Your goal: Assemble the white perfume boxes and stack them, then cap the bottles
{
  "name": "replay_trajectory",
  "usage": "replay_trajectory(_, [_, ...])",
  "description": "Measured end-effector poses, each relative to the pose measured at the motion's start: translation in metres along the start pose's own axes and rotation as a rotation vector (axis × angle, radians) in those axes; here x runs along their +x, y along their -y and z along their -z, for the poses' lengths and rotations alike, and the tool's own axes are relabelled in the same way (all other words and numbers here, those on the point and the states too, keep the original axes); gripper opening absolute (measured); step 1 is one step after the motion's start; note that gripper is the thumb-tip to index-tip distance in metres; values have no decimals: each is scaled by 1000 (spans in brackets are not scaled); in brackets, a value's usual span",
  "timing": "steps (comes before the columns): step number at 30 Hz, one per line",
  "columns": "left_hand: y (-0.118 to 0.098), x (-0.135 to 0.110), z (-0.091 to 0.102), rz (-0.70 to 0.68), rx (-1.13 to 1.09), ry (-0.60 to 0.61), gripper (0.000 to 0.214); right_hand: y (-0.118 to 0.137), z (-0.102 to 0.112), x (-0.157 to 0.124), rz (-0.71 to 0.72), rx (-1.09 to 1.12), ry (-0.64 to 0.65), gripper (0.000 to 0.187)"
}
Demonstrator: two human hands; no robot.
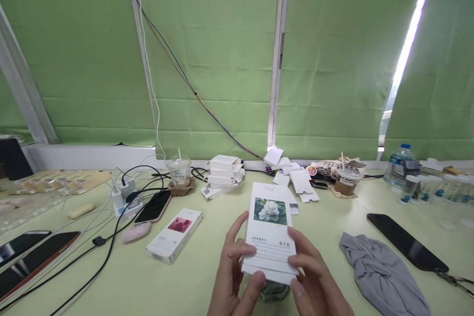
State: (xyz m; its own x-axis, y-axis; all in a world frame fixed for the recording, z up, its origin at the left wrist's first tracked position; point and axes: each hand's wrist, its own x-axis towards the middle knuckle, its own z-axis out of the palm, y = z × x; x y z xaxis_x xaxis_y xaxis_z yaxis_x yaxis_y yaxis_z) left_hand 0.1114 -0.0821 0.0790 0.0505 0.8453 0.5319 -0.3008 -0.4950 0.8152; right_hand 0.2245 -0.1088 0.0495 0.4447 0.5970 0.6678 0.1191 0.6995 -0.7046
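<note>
A white box (270,229) with a white-flower picture sits between the two hands, raised above the counter (207,284) with its printed face in view. The left hand (237,269), fingers partly curled, grips its left edge, thumb at the lower end; the right hand (313,271), likewise half closed, holds the right edge, thumb by the lower right corner. A red-flower box (175,235) lies left of the left hand; a grey cloth (383,274) lies right of the right.

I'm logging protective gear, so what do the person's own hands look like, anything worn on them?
The left hand and right hand are bare, with no gloves or rings visible. The picture's lower edge cuts them off, and no sleeves show.
</note>
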Motion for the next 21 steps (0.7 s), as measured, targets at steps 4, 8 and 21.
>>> replay_trajectory(4, [5, 0, 2, 2, -53, -6, 17, -3, 1, 0, 32, -90, -9, 12])
replay_trajectory(8, [10, 4, 10, -9, -81, -13, 12, -5, -3, -1, 89, -120, -25, 12])
replay_trajectory(21, [-18, 57, 85, 109, 329, -166, 34, -26, 16, 50, 163, -413, 338, 33])
